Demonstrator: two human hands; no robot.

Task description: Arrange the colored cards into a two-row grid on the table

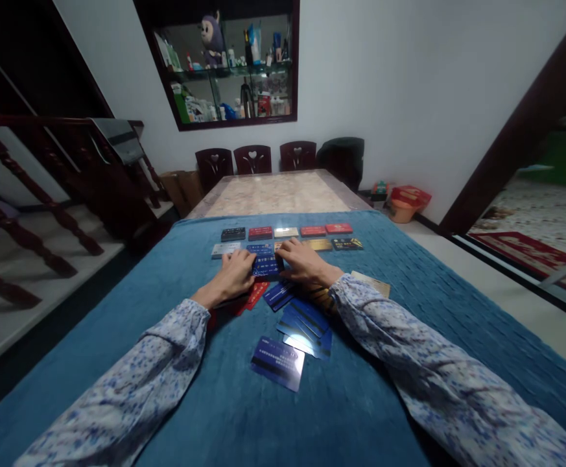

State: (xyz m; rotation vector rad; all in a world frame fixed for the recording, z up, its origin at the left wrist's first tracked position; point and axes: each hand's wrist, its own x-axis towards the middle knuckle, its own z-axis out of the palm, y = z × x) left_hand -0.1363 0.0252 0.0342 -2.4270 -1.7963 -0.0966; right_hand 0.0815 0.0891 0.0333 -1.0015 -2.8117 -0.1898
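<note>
a: any containers about?
b: far beyond the left hand, a wall cabinet holds a purple plush toy and bottles. well beyond the right hand, off to its right, an orange tub has something red at its top; its inside is hidden.
a: and the counts?
b: just past both hands, five card stacks in the back row, five in the nearer row, one partly covered by the right hand. one lone card lies between the forearms. the overlapping blue cards, this side of the right hand, i can't count surely.
a: how are the hands posed?
b: palms down, fingers curled narrow, gripping opposite ends of a dark blue card between them. red cards lie just beside the left hand.
</note>
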